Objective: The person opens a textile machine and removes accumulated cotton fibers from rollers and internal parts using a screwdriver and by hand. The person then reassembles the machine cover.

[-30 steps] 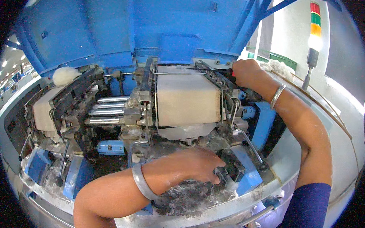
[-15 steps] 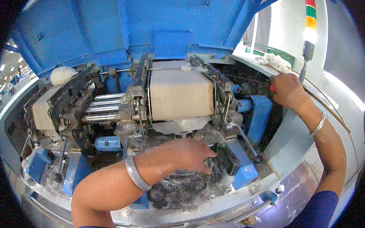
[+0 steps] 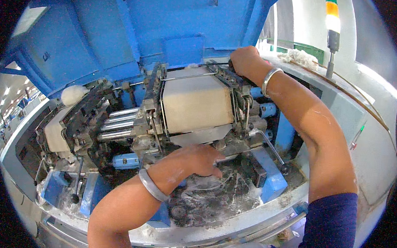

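Note:
My right hand (image 3: 245, 61) is closed at the far right end of the pale belt-like sheet (image 3: 197, 104), on what looks like a thin rod. A bit of red shows beside its wrist, and the rod runs left from the fist to a tuft of white fluff (image 3: 191, 65). The sheet wraps over the middle of the machine between two dark side frames. My left hand (image 3: 203, 159) hovers below the sheet's front edge, above the dusty, lint-covered cavity (image 3: 209, 191). Its thumb and a finger are apart with nothing visible between them; the other fingers are partly hidden.
A raised blue cover (image 3: 181, 21) stands behind the machine. Shiny rollers (image 3: 121, 118) and a second, smaller pale sheet (image 3: 55, 133) lie left. A ball-ended lever (image 3: 272, 151) juts out at right. White fluff (image 3: 299, 57) and a long brown stick (image 3: 341, 90) rest on the right ledge.
My right hand has moved left and away from me, from the right ledge to the sheet's far end, carrying the rod. My left hand has shifted slightly; the view has shifted too.

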`<state>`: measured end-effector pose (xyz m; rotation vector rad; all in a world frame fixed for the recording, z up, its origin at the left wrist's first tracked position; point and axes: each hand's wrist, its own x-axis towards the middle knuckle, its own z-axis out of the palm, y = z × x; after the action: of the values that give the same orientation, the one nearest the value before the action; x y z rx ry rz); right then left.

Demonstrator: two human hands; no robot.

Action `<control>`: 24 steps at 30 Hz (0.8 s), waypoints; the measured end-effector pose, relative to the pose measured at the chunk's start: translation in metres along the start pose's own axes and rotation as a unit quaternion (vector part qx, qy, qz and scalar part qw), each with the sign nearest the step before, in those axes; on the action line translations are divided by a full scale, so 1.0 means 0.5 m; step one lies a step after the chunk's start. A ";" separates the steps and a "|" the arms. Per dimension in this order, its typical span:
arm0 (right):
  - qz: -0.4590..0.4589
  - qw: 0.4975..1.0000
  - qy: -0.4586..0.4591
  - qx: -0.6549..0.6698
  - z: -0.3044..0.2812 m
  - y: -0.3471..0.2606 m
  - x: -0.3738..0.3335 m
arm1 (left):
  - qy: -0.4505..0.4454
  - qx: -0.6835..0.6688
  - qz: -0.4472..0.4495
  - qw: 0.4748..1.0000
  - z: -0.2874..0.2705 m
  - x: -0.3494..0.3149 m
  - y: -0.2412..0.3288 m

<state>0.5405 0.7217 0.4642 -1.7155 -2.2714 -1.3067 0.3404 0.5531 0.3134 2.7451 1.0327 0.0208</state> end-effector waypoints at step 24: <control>0.046 0.971 0.116 0.202 -0.040 0.089 -0.375 | 0.510 0.362 0.015 0.780 -0.110 0.012 0.102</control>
<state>0.6419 0.5637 0.4170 -1.4288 -2.1108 -0.8903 0.3733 0.5302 0.3771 3.4346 1.4119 1.5931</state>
